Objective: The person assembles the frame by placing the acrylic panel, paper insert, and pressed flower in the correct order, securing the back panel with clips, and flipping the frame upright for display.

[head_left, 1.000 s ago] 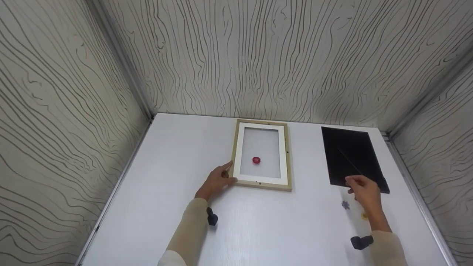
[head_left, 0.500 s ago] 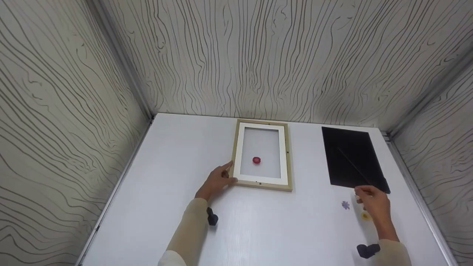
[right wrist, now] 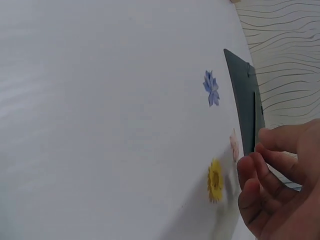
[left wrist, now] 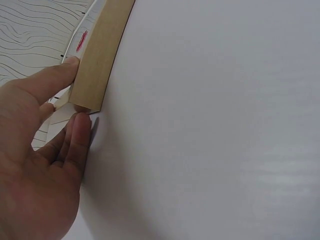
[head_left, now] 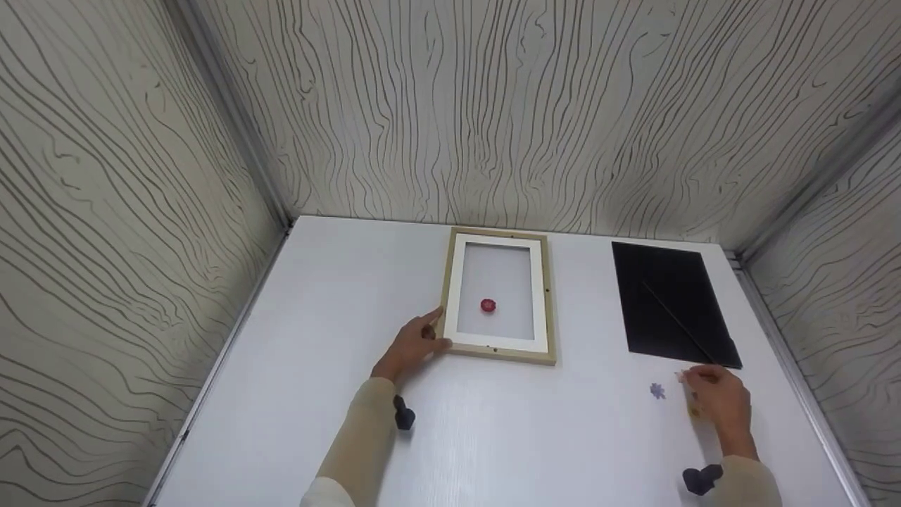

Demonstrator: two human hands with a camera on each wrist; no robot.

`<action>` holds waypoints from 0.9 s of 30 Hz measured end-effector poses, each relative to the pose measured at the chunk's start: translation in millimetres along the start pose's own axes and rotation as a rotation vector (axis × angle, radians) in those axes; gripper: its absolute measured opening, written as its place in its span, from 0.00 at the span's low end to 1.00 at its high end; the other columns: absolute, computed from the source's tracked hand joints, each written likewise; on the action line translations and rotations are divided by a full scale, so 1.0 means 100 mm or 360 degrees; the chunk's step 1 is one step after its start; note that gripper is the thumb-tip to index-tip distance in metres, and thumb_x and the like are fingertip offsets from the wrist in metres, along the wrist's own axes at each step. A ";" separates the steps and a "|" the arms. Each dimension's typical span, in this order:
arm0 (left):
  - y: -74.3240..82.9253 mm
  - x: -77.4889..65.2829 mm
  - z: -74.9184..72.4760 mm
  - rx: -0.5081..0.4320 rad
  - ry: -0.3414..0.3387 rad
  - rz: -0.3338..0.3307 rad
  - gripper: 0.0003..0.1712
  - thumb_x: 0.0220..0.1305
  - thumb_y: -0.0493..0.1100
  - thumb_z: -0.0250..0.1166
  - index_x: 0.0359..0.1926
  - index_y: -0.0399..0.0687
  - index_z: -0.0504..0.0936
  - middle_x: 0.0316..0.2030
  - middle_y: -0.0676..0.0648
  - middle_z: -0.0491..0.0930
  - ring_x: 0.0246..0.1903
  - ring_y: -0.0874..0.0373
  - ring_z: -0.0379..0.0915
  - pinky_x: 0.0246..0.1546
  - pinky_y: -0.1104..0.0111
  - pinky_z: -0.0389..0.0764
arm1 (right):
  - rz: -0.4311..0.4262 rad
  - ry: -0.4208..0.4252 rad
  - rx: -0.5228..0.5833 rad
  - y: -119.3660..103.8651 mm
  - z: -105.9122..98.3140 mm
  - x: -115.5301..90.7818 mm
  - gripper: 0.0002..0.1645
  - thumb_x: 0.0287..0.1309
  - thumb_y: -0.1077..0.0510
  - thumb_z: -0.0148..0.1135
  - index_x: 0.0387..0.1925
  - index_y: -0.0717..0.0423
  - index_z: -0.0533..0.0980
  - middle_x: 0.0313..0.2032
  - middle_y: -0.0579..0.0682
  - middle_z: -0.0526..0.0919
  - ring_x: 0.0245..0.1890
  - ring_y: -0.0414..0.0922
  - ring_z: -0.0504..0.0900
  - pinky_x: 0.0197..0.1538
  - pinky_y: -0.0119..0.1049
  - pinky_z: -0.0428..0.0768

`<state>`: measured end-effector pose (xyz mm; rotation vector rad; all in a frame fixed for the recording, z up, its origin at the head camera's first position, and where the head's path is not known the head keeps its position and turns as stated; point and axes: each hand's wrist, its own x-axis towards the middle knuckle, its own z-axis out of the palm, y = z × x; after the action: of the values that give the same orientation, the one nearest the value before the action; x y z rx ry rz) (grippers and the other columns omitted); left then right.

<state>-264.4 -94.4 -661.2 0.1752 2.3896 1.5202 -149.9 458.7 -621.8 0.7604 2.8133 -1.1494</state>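
Observation:
A wooden picture frame [head_left: 551,317] with a white mat lies face-down or face-up flat at the table's back middle, a red flower [head_left: 488,305] inside its opening. My left hand [head_left: 412,345] grips its near left corner, thumb and fingers on two sides; the left wrist view shows the fingertips against the wood. By the black backing board's near edge, my right hand [head_left: 721,398] has its fingers curled, the tips beside a pale pink flower [right wrist: 234,145]. I cannot tell whether they pinch it. A purple flower [head_left: 657,391] and a yellow flower [right wrist: 215,180] lie close by.
The black backing board [head_left: 669,296], with a thin stand line across it, lies at the table's right rear. Wood-grain-patterned walls [head_left: 450,113] rise behind and at both sides of the white table [head_left: 535,436].
My right hand has moved from the black board's near edge toward me and slightly right, its fingertips now by the pink flower. My left hand and the frame have stayed put.

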 end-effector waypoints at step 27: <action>-0.01 0.02 0.01 0.0043 0.0019 0.0019 0.47 0.67 0.51 0.75 0.82 0.58 0.65 0.45 0.48 0.75 0.46 0.54 0.68 0.50 0.61 0.71 | -0.0089 0.0148 -0.0214 0.07 0.13 0.11 0.21 0.74 0.53 0.60 0.53 0.69 0.80 0.51 0.71 0.84 0.43 0.61 0.82 0.35 0.41 0.72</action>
<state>-265.6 -93.4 -663.0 0.1871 2.4238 1.4990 -158.6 458.9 -638.1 0.7479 2.9694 -0.9428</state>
